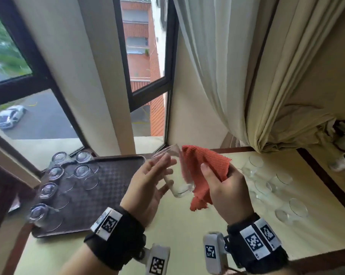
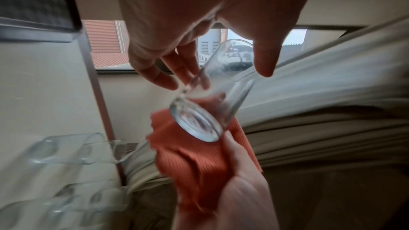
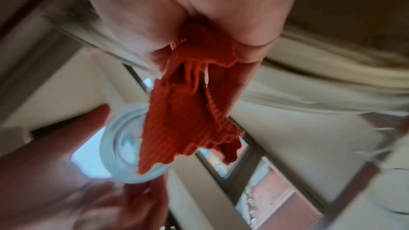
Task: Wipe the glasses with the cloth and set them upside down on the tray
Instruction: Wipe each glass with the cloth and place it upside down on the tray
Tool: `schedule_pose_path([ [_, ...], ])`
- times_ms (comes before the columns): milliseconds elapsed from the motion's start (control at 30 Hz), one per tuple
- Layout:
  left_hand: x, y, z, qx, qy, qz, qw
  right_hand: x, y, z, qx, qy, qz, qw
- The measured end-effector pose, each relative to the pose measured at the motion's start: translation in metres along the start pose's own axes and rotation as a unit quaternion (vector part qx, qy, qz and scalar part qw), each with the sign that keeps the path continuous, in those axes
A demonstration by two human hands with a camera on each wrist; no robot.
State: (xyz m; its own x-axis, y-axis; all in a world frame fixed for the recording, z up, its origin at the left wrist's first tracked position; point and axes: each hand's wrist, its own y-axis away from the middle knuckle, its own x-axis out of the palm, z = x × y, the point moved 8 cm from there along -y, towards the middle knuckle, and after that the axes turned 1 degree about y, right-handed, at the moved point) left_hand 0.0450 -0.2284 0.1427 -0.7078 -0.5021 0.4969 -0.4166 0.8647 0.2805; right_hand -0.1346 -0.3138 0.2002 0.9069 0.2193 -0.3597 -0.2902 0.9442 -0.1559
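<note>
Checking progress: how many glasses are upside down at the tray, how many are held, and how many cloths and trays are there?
Upside-down glasses: 6
Held glass: 1
Orange cloth: 1
Brown tray: 1
Total: 9
The upright glasses on the right are too blurred to count.

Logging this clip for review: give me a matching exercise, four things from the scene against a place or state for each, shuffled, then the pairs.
Things:
1. cloth
2. held glass
3. tray glasses
4. table glasses

Places or states:
A. upside down on the dark tray
B. bunched in the right hand
C. upright, right of the hands
D. tilted in the air, at the left hand's fingers

Pairs: 1-B, 2-D, 3-A, 4-C
</note>
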Motion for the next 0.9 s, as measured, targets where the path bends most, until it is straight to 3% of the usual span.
schedule_pose_path([
  [167, 0.008, 0.022, -0.059, 0.043, -0.032, 0.000, 0.999, 0.053, 0.003, 0.081, -0.126, -0.034, 0.008, 0.991],
  [367, -0.002, 0.041, -0.125, 0.137, -0.071, -0.015, 0.988, 0.112, 0.033, 0.140, -0.266, -0.049, 0.122, 0.955],
  [533, -0.018, 0.049, -0.164, 0.159, -0.084, -0.034, 0.983, 0.126, 0.060, 0.160, -0.347, -0.081, 0.100, 0.929],
  [633, -0.012, 0.063, -0.176, 0.170, -0.103, 0.005, 0.980, 0.124, 0.060, 0.179, -0.373, -0.124, 0.062, 0.918],
  [767, -0.003, 0.080, -0.178, 0.199, -0.128, 0.037, 0.971, 0.116, 0.041, 0.204, -0.352, -0.182, 0.060, 0.916],
  [900, -0.010, 0.078, -0.190, 0.205, -0.124, 0.010, 0.971, 0.127, 0.040, 0.220, -0.400, -0.084, 0.075, 0.910],
])
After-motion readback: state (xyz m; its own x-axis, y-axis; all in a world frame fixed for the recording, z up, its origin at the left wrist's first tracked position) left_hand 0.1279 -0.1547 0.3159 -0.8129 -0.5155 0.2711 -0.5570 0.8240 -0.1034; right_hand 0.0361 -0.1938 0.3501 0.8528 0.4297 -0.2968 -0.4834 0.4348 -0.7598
